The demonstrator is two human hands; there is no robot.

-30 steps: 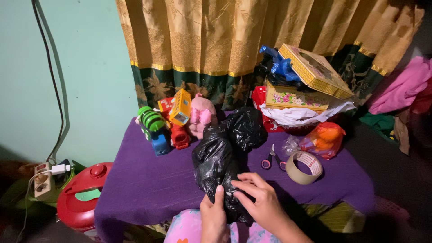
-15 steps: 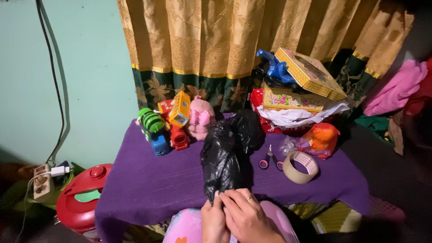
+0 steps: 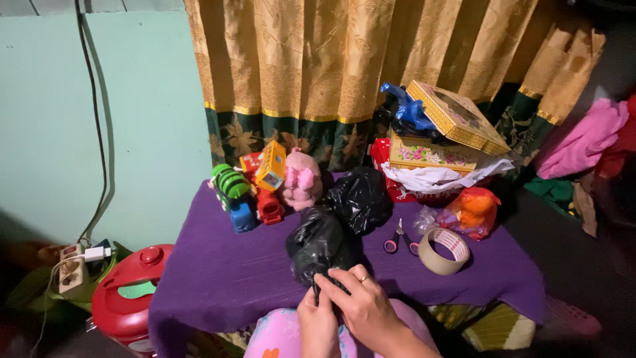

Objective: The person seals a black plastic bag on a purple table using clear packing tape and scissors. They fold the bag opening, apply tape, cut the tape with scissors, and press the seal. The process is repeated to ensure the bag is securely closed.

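We've got the black plastic bag [image 3: 334, 225] lying on the purple cloth [image 3: 218, 272], already bunched up – our left hand [image 3: 318, 323] and right hand [image 3: 361, 306] both pinch its near end at the table edge, nothing tied yet – tape roll [image 3: 444, 250] and scissors [image 3: 397, 237] sit untouched nearby

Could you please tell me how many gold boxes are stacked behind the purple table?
2: a tilted gold box on top, a floral gold box beneath it; others may be hidden.
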